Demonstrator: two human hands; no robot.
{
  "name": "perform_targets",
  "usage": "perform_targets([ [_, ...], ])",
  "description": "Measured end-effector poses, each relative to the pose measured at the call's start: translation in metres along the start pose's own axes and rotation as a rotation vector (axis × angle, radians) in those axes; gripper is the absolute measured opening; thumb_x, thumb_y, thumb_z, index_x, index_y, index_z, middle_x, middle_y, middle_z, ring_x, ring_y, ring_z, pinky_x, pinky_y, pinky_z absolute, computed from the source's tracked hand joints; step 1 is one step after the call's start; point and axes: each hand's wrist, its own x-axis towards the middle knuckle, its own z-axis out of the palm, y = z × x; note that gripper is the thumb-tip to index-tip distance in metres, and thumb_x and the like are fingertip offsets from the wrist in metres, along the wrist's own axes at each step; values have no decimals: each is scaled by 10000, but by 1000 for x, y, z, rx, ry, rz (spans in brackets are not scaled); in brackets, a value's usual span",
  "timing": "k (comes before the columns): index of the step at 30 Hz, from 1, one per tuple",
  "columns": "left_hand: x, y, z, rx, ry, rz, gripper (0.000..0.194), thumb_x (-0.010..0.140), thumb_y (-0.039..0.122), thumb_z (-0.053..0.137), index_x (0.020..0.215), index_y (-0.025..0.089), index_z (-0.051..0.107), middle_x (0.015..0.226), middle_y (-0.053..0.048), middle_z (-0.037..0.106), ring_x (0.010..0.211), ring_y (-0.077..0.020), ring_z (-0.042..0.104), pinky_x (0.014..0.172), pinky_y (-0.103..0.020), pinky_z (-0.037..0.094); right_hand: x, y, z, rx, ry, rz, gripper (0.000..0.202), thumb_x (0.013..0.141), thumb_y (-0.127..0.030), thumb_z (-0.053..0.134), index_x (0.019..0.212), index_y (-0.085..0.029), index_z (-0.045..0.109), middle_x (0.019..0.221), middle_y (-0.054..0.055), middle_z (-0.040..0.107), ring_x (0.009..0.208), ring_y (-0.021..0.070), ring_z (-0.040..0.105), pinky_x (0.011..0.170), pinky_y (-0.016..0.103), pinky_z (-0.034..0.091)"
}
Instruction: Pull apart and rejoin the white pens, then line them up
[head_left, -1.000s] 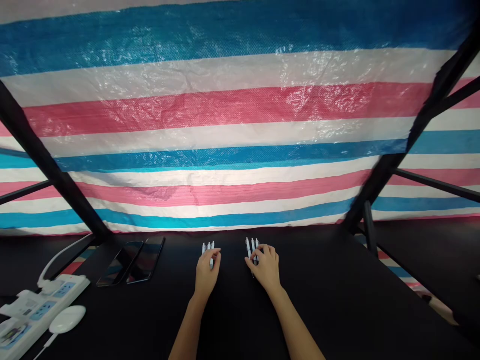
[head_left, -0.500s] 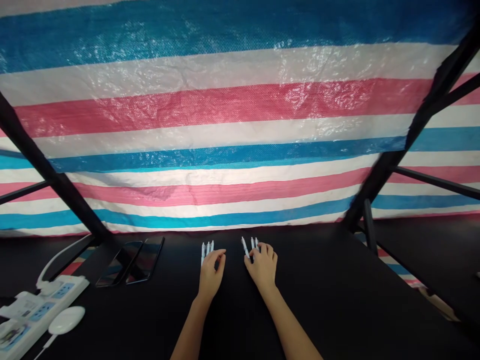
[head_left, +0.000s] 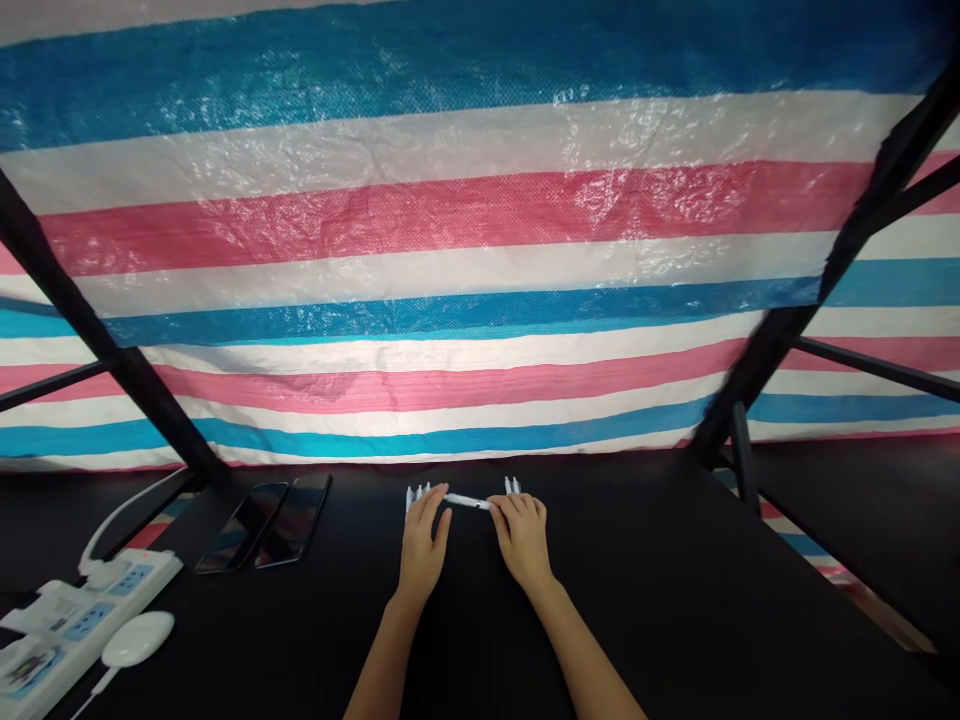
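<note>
A white pen (head_left: 466, 501) is pinched crosswise between the left hand (head_left: 422, 541) and right hand (head_left: 523, 534) above the tabletop (head_left: 480, 640); seemingly mid-transfer between pen groups; a steady release is called for.

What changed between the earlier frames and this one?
One white pen left the right group and now lies crosswise between the right hand and left hand, its ends at both hands' fingertips. The left group of pens, two phones and power strip stayed put.

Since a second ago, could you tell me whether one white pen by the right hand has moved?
Yes. One pen now lies crosswise between both hands, left of the two pens by the right hand.
</note>
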Motion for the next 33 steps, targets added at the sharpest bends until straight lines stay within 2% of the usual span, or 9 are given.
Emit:
perform_targets([
  [6,0,1,0,-48,-70,-21,273,873,336,446,1064,235,614,1032,-76,625,958,-213,588,871,-398,467,0,4,1,59,-35,46,409,955,-349,285,753,-218,616,704,36,625,717,186,539,733,305,328],
  [12,-2,13,0,-2,-171,51,209,872,320,453,975,233,612,1000,-57,614,926,-194,589,817,-323,469,0,15,6,234,25,328,460,876,-527,365,604,-235,593,483,11,528,464,155,467,547,262,249],
  [16,-3,18,-2,-3,-201,49,204,891,301,393,904,213,577,922,-50,584,825,-168,569,735,-282,450,-1,16,13,243,67,380,392,815,-550,438,656,-245,627,404,-12,435,375,134,373,506,262,171],
  [21,-2,16,-1,-62,-158,-25,318,896,352,364,648,201,495,696,-10,480,677,-152,502,656,-267,386,-2,10,16,258,70,324,346,811,-511,475,673,-235,632,400,-26,405,373,118,365,505,247,204],
  [24,-2,15,1,-148,-127,-73,391,874,390,415,534,196,423,604,8,420,588,-136,446,592,-255,341,-1,6,9,265,46,240,365,866,-451,408,682,-228,631,511,9,505,479,143,462,536,248,283],
  [27,-1,15,1,-189,-83,-86,403,882,407,393,539,197,425,600,7,419,572,-135,437,582,-258,339,2,7,0,340,100,209,299,859,-443,443,908,-224,641,704,38,584,686,186,537,646,271,379],
  [29,-1,15,-1,-200,-36,-81,396,891,414,369,566,198,437,604,8,416,574,-134,433,580,-256,346,5,11,-3,418,152,273,344,837,-468,476,1025,-209,603,740,35,583,735,196,532,668,284,398],
  [30,0,15,-2,-201,-15,-76,391,892,417,365,579,197,443,608,8,418,581,-133,433,580,-253,350,6,15,-3,467,160,338,367,837,-483,472,1046,-204,586,686,15,555,682,184,517,627,276,393],
  [33,0,12,-3,-175,1,-47,371,894,415,365,615,190,460,647,-2,451,619,-136,456,589,-246,373,7,26,-1,670,48,493,394,841,-537,438,986,-196,573,492,-69,353,457,125,369,467,238,284],
])
